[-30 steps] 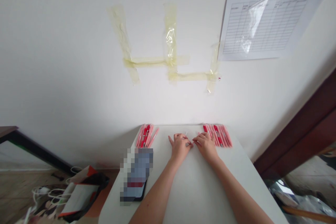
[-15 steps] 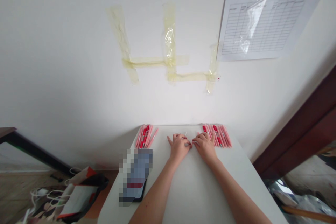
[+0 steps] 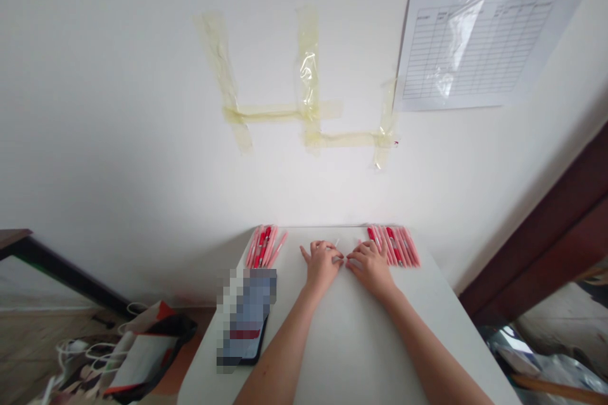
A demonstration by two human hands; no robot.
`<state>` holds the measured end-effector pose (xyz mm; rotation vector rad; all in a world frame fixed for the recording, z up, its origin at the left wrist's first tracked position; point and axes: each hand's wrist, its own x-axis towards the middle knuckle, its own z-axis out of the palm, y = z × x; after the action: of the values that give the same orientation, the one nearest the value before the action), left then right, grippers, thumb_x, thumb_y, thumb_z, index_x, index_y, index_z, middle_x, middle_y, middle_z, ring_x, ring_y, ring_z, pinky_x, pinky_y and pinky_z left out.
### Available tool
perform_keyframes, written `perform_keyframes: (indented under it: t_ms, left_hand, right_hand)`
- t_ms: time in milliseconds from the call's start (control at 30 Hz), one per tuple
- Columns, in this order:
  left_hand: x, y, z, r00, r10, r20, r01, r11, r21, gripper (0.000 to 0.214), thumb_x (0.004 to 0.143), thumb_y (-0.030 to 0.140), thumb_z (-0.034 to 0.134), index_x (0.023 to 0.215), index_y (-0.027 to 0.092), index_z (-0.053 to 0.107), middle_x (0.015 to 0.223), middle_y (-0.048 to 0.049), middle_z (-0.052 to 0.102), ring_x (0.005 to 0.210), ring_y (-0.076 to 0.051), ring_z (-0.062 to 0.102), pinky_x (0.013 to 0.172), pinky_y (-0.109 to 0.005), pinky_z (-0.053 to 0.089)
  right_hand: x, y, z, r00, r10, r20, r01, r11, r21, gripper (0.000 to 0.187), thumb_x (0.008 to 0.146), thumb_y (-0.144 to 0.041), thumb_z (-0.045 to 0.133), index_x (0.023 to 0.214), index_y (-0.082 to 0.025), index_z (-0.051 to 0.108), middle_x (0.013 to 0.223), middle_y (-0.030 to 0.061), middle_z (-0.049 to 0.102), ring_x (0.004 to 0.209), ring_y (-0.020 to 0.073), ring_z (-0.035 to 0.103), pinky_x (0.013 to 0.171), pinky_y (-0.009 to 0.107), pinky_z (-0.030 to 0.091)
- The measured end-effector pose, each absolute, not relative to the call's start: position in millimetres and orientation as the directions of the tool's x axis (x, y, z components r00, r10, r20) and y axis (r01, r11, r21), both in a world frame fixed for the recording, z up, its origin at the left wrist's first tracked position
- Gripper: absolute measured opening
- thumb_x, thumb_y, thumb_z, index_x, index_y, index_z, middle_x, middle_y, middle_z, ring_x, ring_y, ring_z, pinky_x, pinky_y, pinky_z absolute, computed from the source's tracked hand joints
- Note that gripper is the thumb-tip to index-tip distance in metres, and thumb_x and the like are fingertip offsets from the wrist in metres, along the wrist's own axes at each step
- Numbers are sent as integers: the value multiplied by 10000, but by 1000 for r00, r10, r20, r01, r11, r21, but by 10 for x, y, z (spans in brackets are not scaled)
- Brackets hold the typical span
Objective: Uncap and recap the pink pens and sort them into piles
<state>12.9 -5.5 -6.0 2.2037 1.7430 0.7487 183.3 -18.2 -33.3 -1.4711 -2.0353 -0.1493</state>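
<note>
My left hand (image 3: 323,264) is over the far middle of the white table (image 3: 351,342), its thumb and fingertips pinched together. A thin pale, pen-like piece (image 3: 337,243) sticks up past its fingers; the rest is hidden. Just to the right, my right hand (image 3: 373,266) is also closed in a pinch, its fingertips slightly apart from those of the left. Beyond its fingers shows the tip of a pink pen-like piece (image 3: 360,242), mostly covered. Pink and red pens lie in a right row (image 3: 401,247), close beside my right hand, and a left group (image 3: 266,247).
A blurred-out phone (image 3: 249,323) lies on the table's left side. The white wall (image 3: 266,190) rises behind the table, with yellowish tape (image 3: 308,76) and a printed sheet (image 3: 475,50) on it. Bags and cables (image 3: 137,354) are on the floor at left.
The fingertips of my two hands have drawn slightly apart, the left moving a little to the left. The pens and phone have stayed in place.
</note>
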Motion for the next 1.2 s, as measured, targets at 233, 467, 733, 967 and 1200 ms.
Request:
perform_keyframes:
  t_ms: [233, 467, 733, 967, 1200]
  left_hand:
    - [61, 6, -91, 52, 956, 290, 865, -188, 465, 133, 800, 289, 702, 919, 331, 744, 1120, -28, 645, 1213, -276, 439, 1099, -763, 77]
    - [43, -6, -74, -11, 950, 313, 913, -118, 391, 201, 822, 368, 660, 995, 287, 723, 1144, -68, 634, 1212, -299, 433, 1093, -765, 82]
    - [57, -25, -68, 26, 953, 301, 918, -142, 370, 150, 838, 358, 635, 821, 247, 735, 1125, -72, 630, 1219, -304, 423, 1079, -779, 75]
    - [50, -18, -31, 7, 947, 322, 906, -143, 400, 133, 858, 343, 629, 874, 260, 732, 1122, -70, 636, 1197, -279, 442, 1106, -749, 104]
    - [71, -46, 7, 80, 926, 368, 880, -239, 410, 136, 866, 387, 631, 921, 316, 732, 1102, -40, 645, 1194, -259, 455, 1139, -712, 94]
  right_hand:
    - [1862, -154, -345, -193, 805, 562, 902, 371, -222, 140, 892, -322, 601, 943, -315, 731, 970, 40, 702, 1089, 266, 521, 1134, 675, 22]
    - [1910, -147, -310, -164, 811, 561, 920, 330, -209, 162, 902, -316, 577, 947, -312, 733, 1010, 32, 683, 1124, 260, 510, 1119, 672, 94]
    - [1914, -136, -343, -158, 815, 558, 922, 325, -213, 158, 902, -327, 585, 964, -314, 730, 1025, 28, 682, 1122, 264, 511, 1116, 676, 82]
    - [1996, -123, -345, -132, 808, 574, 911, 327, -250, 202, 923, -373, 552, 1040, -331, 711, 1049, 35, 680, 1110, 271, 526, 1104, 675, 125]
    - [2143, -80, -335, -94, 800, 592, 885, 339, -318, 302, 944, -417, 516, 1183, -303, 661, 1094, 49, 680, 1117, 256, 523, 1068, 510, 305]
